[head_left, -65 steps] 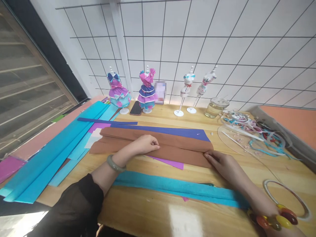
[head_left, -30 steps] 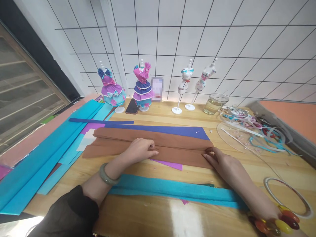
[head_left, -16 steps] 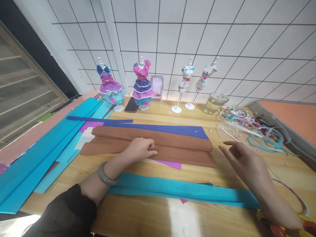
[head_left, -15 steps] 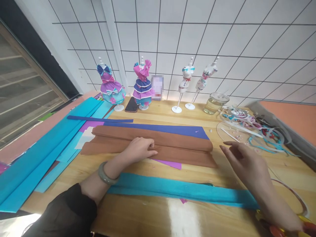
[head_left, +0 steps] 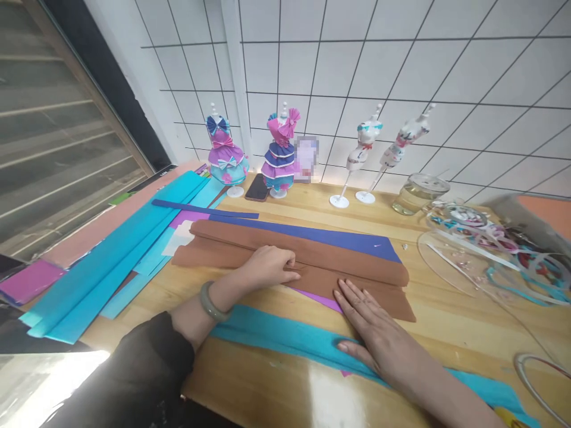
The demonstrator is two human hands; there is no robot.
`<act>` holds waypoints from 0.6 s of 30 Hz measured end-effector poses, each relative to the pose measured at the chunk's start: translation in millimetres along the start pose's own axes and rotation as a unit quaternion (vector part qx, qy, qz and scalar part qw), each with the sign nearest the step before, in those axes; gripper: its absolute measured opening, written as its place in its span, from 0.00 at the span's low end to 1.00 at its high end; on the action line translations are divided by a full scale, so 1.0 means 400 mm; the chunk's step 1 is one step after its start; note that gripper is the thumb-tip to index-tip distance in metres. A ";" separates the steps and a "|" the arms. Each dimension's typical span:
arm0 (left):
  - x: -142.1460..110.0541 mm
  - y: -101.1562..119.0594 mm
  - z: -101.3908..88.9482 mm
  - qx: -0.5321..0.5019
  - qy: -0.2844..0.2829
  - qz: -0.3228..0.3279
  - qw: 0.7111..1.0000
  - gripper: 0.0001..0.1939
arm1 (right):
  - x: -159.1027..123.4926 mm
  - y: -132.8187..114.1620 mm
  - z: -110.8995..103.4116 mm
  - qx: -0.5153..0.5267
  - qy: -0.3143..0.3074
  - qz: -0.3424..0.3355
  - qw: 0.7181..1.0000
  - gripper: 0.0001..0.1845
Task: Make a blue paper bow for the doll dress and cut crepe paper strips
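Note:
A long folded sheet of brown crepe paper (head_left: 357, 259) lies across the table. My left hand (head_left: 267, 266), with a bangle on its wrist, rests on the middle of this sheet, its fingers curled and pinching at a crease. Flat on the sheet's near edge, my right hand (head_left: 368, 321) has its fingers stretched out and the thumb apart. Under the brown sheet, blue paper (head_left: 352, 238) shows along the far side and a purple piece (head_left: 319, 299) pokes out in front. A turquoise crepe strip (head_left: 272, 333) runs beneath both forearms, nearer to me.
Turquoise paper sheets (head_left: 129, 244) are stacked at left. Along the wall stand two dressed mini mannequins (head_left: 279, 157), two bare mini mannequins (head_left: 363, 151), a phone (head_left: 257, 187) and a glass jar (head_left: 419, 193). Tangled ribbons (head_left: 526, 261) lie at right, near a yellow-handled tool (head_left: 508, 418).
My right hand has come left from above the table and now lies flat on the brown paper. The left hand keeps its place on the sheet. The view has shifted left.

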State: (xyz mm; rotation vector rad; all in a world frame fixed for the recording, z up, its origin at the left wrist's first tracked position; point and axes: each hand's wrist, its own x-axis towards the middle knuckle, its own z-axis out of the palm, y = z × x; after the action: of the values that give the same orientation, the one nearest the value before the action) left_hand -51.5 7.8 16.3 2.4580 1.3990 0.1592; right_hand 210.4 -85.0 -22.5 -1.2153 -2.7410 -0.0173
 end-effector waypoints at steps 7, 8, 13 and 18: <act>-0.018 -0.033 -0.061 -0.100 -0.074 -0.017 0.992 0.05 | -0.008 0.006 0.009 -0.019 0.003 -0.013 1.000 0.42; -0.023 -0.046 -0.073 -0.111 -0.092 -0.022 0.989 0.06 | -0.008 0.006 0.010 -0.023 0.008 -0.017 1.000 0.43; -0.061 -0.156 -0.115 -0.156 -0.148 -0.040 0.976 0.09 | -0.010 0.013 0.018 -0.045 0.042 -0.041 0.997 0.46; -0.131 -0.300 -0.133 -0.209 -0.123 -0.098 0.965 0.10 | -0.018 0.025 0.038 -0.057 0.059 -0.045 0.996 0.47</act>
State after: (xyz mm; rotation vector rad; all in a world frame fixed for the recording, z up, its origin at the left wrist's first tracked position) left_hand -189.9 31.2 31.4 1.9147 1.3309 0.0901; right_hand 220.4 -82.6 -38.8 -1.0782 -2.7207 -0.2516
